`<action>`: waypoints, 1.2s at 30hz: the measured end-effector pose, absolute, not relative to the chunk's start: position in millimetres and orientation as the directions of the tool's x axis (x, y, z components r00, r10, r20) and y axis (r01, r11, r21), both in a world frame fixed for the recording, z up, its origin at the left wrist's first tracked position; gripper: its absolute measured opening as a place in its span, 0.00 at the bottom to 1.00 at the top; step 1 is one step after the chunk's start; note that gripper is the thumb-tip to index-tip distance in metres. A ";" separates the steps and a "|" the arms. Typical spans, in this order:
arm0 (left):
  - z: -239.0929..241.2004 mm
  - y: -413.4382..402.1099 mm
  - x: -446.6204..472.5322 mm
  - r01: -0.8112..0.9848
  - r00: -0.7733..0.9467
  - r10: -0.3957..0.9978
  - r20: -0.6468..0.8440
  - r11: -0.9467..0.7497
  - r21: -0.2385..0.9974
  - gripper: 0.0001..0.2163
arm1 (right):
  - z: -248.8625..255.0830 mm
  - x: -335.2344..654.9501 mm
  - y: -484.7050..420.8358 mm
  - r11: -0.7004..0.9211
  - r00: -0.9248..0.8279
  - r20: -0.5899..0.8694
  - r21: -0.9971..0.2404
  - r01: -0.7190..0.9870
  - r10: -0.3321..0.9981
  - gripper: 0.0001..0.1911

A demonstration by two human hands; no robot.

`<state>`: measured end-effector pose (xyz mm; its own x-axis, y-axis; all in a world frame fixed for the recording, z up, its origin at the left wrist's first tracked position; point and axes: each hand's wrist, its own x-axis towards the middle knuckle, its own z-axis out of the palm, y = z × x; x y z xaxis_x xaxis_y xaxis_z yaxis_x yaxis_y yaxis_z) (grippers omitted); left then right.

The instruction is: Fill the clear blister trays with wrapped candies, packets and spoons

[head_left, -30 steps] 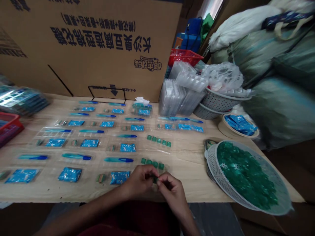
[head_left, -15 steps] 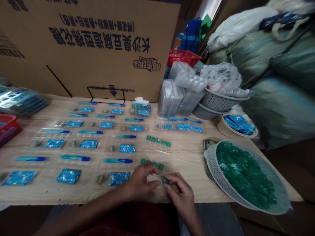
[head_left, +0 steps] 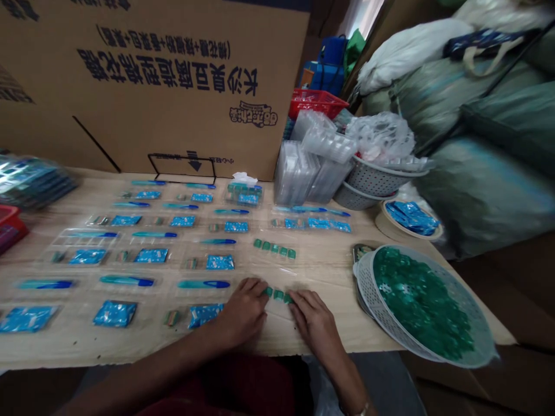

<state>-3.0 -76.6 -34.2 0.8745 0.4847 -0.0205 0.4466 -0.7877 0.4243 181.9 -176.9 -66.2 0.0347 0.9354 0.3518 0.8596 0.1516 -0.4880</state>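
A short row of small green blocks (head_left: 278, 294) lies in a clear plastic tray near the table's front edge. My left hand (head_left: 245, 312) is curled at the row's left end, its fingertips against a green block. At the opposite end, my right hand (head_left: 318, 320) has its fingers closed on another green block, partly hidden. Behind them is a second row of green blocks (head_left: 274, 248) in a clear tray. Just left of my left hand are a blue pen (head_left: 203, 284), a blue patterned packet (head_left: 203, 315) and a small striped block (head_left: 172, 318).
More clear trays with pens and blue packets (head_left: 115, 314) cover the table's left side. A white colander of green pieces (head_left: 429, 306) stands at right, with a bowl of blue packets (head_left: 410, 219) behind. Stacked clear trays (head_left: 297, 173) stand beside a large cardboard box (head_left: 173, 115).
My right hand has moved the green block from the pinch between my hands up to the row's right end. My left hand has curled onto the left end. The view has shifted slightly.
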 end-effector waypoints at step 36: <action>-10.0 -62.6 -7.4 0.185 0.977 0.213 -0.008 -0.830 0.527 0.05 | -14.2 141.5 -207.1 0.360 -0.260 0.289 -0.386 0.849 0.921 0.10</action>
<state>-7.4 -62.6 -10.0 0.9770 0.2130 -0.0076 0.1850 -0.8295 0.5269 141.5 -207.1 -14.2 -0.2598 0.9214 0.2891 0.8493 0.3605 -0.3858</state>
